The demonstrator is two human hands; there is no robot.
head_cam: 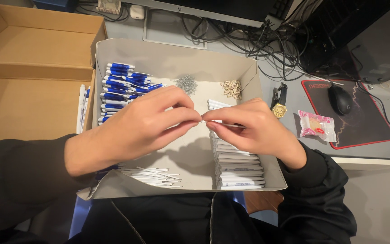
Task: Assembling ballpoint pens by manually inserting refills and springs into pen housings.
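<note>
My left hand (pixel 141 124) and my right hand (pixel 249 126) meet fingertip to fingertip over a shallow grey cardboard tray (pixel 172 54). Together they pinch a thin white pen part (pixel 206 121), mostly hidden by the fingers. Under my right hand lies a row of white pen barrels (pixel 238 169). Blue-and-white pen pieces (pixel 120 86) are stacked at the tray's left. Thin white refills (pixel 154 176) lie near the front edge. A heap of small metal springs (pixel 187 84) and a heap of small beige parts (pixel 232 89) sit at the back.
An open brown cardboard box (pixel 32 77) stands to the left. To the right lie a wristwatch (pixel 279 103), a pink wrapped snack (pixel 317 125) and a black mouse (pixel 341 99) on a red-edged mouse pad (pixel 375 131). Tangled cables (pixel 267 43) and a monitor base sit behind the tray.
</note>
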